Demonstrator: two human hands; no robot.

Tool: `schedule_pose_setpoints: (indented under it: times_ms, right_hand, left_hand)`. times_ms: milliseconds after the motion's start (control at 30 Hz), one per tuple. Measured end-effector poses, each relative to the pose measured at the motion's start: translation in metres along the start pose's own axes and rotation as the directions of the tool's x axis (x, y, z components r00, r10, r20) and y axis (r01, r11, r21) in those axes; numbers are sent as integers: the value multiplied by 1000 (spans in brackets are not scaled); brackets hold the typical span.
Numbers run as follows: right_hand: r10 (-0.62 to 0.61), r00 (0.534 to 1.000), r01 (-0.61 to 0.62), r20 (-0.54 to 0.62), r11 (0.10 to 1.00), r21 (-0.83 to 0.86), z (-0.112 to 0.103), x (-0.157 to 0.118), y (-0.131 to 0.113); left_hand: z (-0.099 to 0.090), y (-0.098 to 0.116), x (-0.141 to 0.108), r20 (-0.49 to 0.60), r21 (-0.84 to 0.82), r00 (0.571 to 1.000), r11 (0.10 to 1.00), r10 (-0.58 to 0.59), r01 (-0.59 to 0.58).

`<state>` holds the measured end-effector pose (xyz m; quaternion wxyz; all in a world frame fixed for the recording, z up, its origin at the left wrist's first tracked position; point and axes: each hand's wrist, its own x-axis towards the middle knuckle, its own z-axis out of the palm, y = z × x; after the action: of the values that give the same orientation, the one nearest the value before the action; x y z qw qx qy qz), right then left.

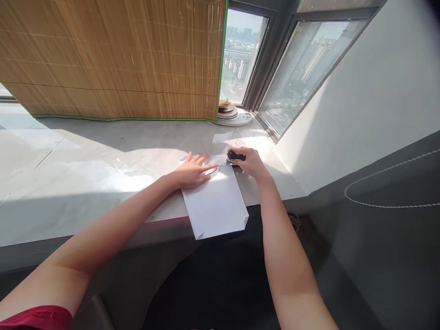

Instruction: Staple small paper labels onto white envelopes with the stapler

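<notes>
A sheet of white paper [215,206] lies on the pale sill, its near end hanging over the front edge with bent corners. My left hand [195,170] rests flat on its upper left part, fingers spread. My right hand [252,162] is closed round a small black-handled tool [236,155] at the paper's upper right; its exact kind is hard to make out. Between the two hands, a strip with small dark marks [222,160] shows beside the tool. Beyond it lies a smaller piece of white paper [222,137].
A bamboo blind [120,59] hangs over the back of the sill [85,169]. Stacked plates [228,112] stand in the far corner by the windows [244,50]. To the right are a white wall [360,101] and a hanging cord [364,201].
</notes>
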<state>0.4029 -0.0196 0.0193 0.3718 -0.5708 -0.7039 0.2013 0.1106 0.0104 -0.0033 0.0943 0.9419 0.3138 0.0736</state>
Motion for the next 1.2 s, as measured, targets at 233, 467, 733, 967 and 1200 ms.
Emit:
schedule_pose_setpoints:
  times_ms: [233, 467, 733, 967, 1200]
  right_hand:
    - [-118, 991, 123, 69, 990, -72, 8, -7, -13]
    - [-298, 954, 278, -23, 914, -297, 28, -23, 2]
    - [-313, 949, 280, -48, 900, -335, 38, -24, 0]
    - [-281, 959, 256, 30, 820, -512, 43, -26, -2]
    - [-328, 945, 290, -5, 841, -456, 44, -26, -5]
  left_hand:
    - [-3, 5, -8, 17, -83, 993, 990, 117, -115]
    - [3, 13, -6, -30, -120, 987, 980, 155, -158]
    - [13, 6, -1, -41, -155, 988, 976, 149, -154]
    - [16, 6, 1, -61, -162, 986, 974, 153, -161]
    - [17, 7, 3, -59, -164, 985, 972, 161, -169]
